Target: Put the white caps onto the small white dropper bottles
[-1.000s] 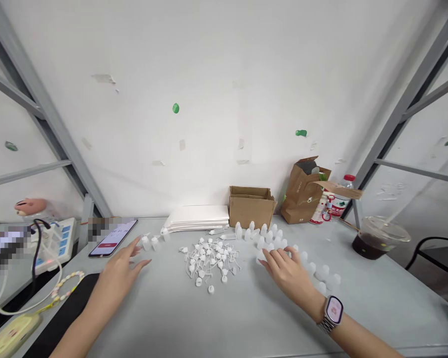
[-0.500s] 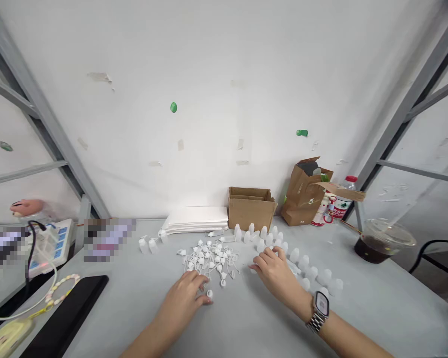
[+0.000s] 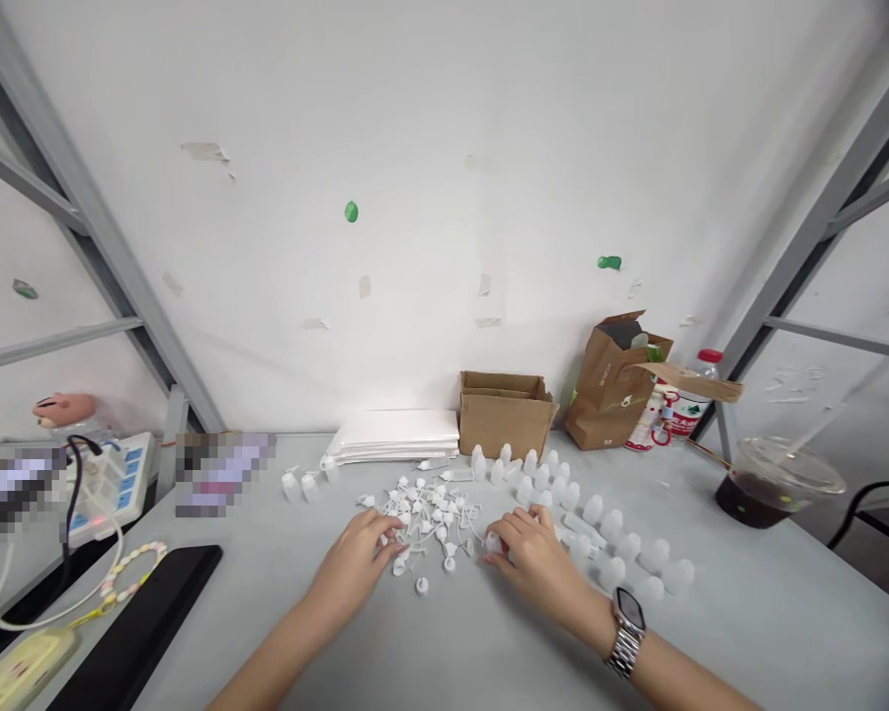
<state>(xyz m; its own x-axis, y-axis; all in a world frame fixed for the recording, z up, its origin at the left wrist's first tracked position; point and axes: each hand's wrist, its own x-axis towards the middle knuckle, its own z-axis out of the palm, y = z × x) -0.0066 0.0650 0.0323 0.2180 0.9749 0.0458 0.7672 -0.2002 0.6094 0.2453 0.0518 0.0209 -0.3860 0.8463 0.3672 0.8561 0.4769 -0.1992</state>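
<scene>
Head view: the left hand (image 3: 360,561) is now seen at the near edge of the pile of caps (image 3: 430,512) in the middle of the frame, whereas a second earlier it was stretched out towards the left side of the surface (image 3: 481,647). The right hand (image 3: 537,565) has likewise been drawn in from the row of bottles (image 3: 608,538) at centre right and is now set just right of the pile. The two hands are thereby brought near each other, so that caps and a bottle are both within reach of the fingers at once.

The right fingers (image 3: 517,528) appear to be curled shut on a small bottle (image 3: 493,542), which is held low, touching the fingertips and just beside the pile's right edge. The left fingers (image 3: 386,538) are bent down into the caps and touch them; whether a cap is pinched there cannot be told. One loose cap (image 3: 421,587) lies alone below the pile, between the two hands and touched by neither.

A watch (image 3: 625,620) is worn on the right wrist. Behind the pile, a cardboard box (image 3: 505,415) and a stack of white sheets (image 3: 396,434) are set against the wall, with a paper bag (image 3: 608,383) to the right of the box. A cup of dark drink (image 3: 774,482) is seen at the right of the frame, well apart from both hands.
</scene>
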